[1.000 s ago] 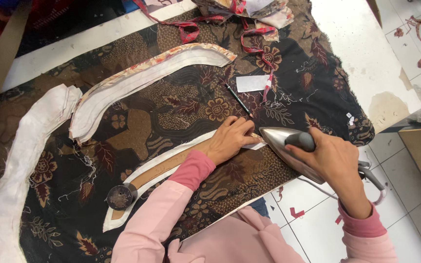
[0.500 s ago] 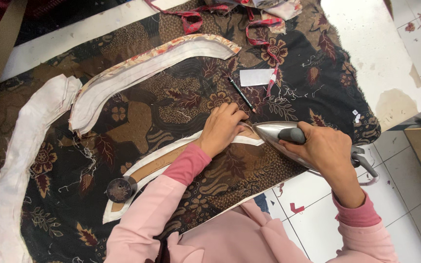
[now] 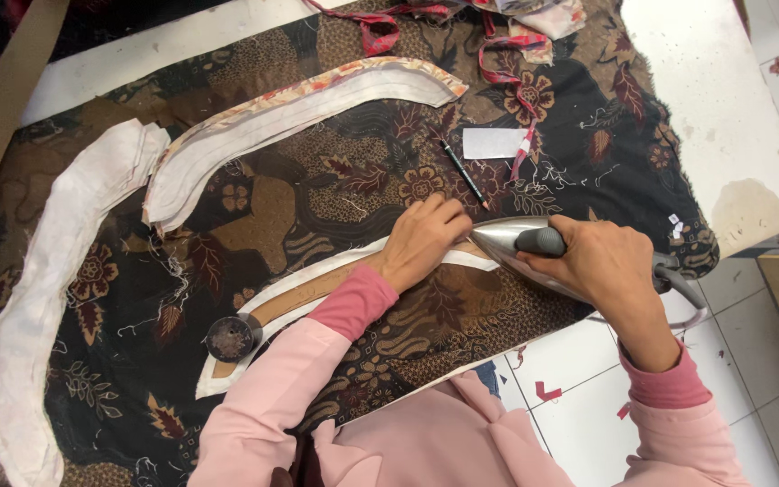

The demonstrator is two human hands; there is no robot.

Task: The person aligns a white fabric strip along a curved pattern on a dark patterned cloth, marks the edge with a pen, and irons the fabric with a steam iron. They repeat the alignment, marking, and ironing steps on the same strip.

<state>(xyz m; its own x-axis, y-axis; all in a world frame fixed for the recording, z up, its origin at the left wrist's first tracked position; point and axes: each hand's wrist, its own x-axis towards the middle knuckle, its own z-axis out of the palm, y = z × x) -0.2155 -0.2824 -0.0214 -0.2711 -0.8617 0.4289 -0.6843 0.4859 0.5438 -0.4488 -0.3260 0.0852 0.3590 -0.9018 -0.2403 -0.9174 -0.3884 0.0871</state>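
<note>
You are working under soft, even light from above; shadows are faint, with only a thin dark edge just beneath your left hand (image 3: 421, 239) on the dark brown floral-print cloth (image 3: 317, 180). To that cloth's right, the bare white tabletop (image 3: 705, 99) looks bright. The shiny steel iron (image 3: 520, 248) carries a pale glare. Focus is sharp throughout, with mild bending toward the edges.

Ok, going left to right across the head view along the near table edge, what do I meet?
Round dark weight → curved white strip with brown pattern piece → left hand pressing it → metal iron → right hand on the iron's handle → iron cord.
</note>
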